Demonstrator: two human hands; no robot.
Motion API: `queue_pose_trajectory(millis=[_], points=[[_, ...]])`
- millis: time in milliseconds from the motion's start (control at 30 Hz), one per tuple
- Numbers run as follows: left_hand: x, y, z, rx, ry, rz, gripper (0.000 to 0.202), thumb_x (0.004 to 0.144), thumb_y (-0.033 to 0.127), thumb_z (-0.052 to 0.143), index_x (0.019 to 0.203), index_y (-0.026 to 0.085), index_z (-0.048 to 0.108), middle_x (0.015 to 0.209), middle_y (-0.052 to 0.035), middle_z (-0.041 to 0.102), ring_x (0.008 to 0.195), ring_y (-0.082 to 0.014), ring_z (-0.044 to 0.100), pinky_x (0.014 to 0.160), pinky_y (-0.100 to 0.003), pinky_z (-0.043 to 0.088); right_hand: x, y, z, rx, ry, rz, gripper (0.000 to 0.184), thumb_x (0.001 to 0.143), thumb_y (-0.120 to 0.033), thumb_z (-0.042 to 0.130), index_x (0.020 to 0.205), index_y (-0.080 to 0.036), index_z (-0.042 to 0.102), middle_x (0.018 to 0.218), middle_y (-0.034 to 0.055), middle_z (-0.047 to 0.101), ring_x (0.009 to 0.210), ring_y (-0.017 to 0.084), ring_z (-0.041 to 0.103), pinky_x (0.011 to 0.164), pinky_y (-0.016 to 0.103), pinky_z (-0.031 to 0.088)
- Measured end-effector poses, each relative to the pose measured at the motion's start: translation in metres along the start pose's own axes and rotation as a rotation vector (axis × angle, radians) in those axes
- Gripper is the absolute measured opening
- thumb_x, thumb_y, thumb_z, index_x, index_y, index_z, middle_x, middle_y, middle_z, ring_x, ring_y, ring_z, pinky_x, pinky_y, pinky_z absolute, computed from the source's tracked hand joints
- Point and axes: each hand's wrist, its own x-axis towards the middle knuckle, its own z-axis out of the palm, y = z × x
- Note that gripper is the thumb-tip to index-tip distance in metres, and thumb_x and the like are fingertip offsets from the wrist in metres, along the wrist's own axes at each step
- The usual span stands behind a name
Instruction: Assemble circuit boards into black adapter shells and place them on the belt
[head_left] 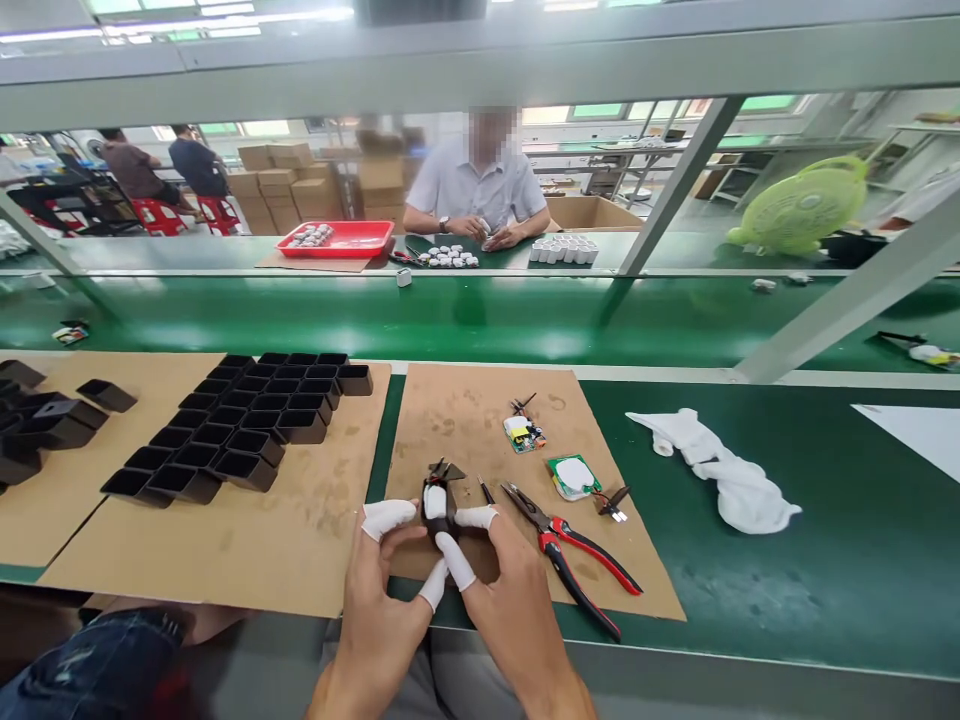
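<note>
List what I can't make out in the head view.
Held piece, head view: partly hidden by the left hand and right hand.
White sheet, head view: cut off by the right edge.
Leftmost boxes, head view: cut off by the left edge.
Co-worker's piece, head view: too small, partly behind their hand.

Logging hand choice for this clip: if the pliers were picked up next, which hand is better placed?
Probably the right hand: the pliers lie just beside it, while the left hand is farther off. Both hands hold the black-and-white part, so the right would likely let go first.
</note>
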Motion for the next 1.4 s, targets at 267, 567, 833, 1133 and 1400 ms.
queue_pose_trajectory(millis=[267,567,833,1133,1400], points=[[0.026,-0.001,-0.006,-0.086,-0.232,-0.382,0.072,0.086,0.03,0.08,0.153,0.023,0.055,0.13,-0.0091,0.069,0.081,-0.0147,0.072,0.08,-0.034,0.067,-0.004,0.006,-0.002,-0.016,0.024,-0.082,0.023,0.111,-0.032,0.065,0.131,-0.023,0.072,0.123,0.0119,0.085,0.115,0.028,0.084,0.098,0.041,0.069],[0.041,0.017,-0.007,-0.059,-0.325,-0.349,0.035,0.078,0.015,0.075,0.112,0.02,0.069,0.084,0.0057,0.059,0.066,-0.0116,0.048,0.058,-0.022,0.04,-0.012,0.003,0.0,-0.062,0.097,-0.278,0.035,0.111,-0.019,0.069,0.144,-0.025,0.075,0.129,0.0131,0.085,0.12,0.028,0.085,0.1,0.042,0.074],[0.029,0.013,0.002,0.134,-0.275,-0.109,0.034,0.078,0.0,0.057,0.102,0.023,0.064,0.097,0.0002,0.061,0.081,-0.0176,0.064,0.071,-0.026,0.054,-0.022,0.005,0.004,-0.19,0.218,-0.415,0.042,0.11,-0.009,0.068,0.148,-0.025,0.077,0.126,0.013,0.086,0.119,0.027,0.086,0.104,0.039,0.073],[0.028,0.011,-0.005,0.152,-0.323,-0.075,0.05,0.08,0.001,0.062,0.123,0.024,0.071,0.105,-0.0031,0.063,0.092,-0.0221,0.068,0.082,-0.033,0.062,-0.017,0.002,-0.001,-0.176,0.121,-0.394,0.051,0.111,-0.012,0.066,0.158,-0.032,0.071,0.14,0.0151,0.081,0.129,0.029,0.083,0.104,0.042,0.073],[0.035,0.015,-0.012,0.088,-0.428,-0.094,0.05,0.087,0.014,0.074,0.136,0.024,0.07,0.106,-0.0032,0.071,0.095,-0.0233,0.069,0.089,-0.036,0.061,0.026,0.008,-0.044,0.005,-0.195,-0.127,0.068,0.109,-0.029,0.071,0.174,-0.033,0.051,0.167,0.0134,0.067,0.16,0.031,0.061,0.133,0.059,0.051]])
